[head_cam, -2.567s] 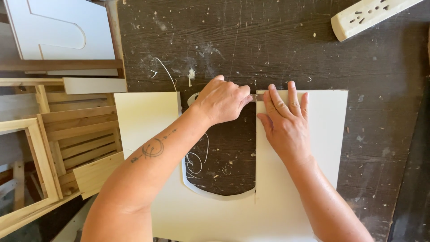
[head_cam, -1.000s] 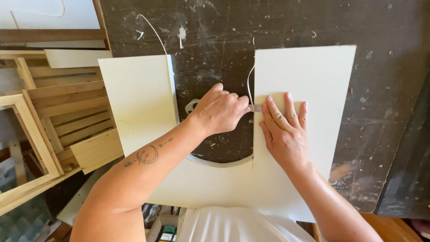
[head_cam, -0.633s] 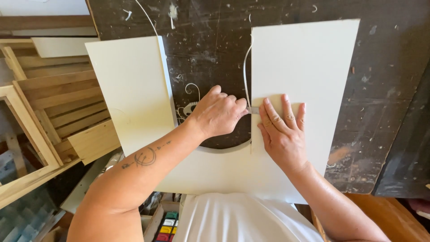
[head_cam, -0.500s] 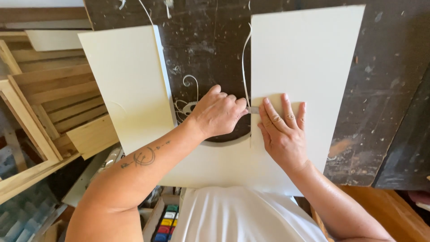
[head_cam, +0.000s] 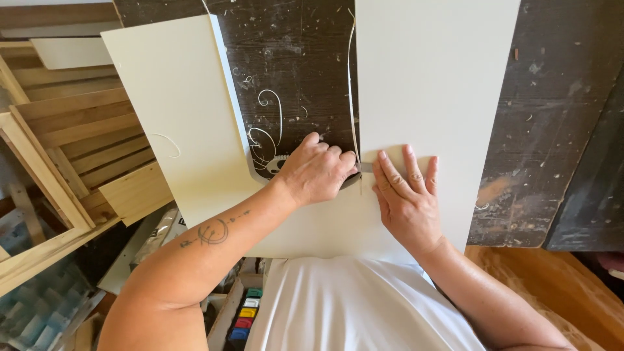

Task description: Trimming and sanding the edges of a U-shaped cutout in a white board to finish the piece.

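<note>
A cream-white board point(head_cam: 429, 84) with a deep U-shaped cutout lies flat on the dark, scratched counter point(head_cam: 552, 117), its near edge reaching past the counter toward the person's white shirt point(head_cam: 351, 305). The left hand point(head_cam: 316, 170) is closed in a fist-like grip around a small metal blade tool point(head_cam: 364, 167), only its grey tip showing between the two hands, set against the inner straight edge of the cutout near the curved bottom. The right hand point(head_cam: 406, 195) lies flat and open on the board's right arm just beside that edge, fingers point(head_cam: 390, 174) spread, pressing down and grasping nothing. A thin curling shaving point(head_cam: 351, 97) stands up along the cut edge above the tool, and more pale curls point(head_cam: 266, 123) lie on the counter inside the cutout. To the left of the board, wooden slatted frames point(head_cam: 71, 149) are stacked beside the counter. Below, by the left forearm, a box of coloured blocks point(head_cam: 244, 315) shows.
</note>
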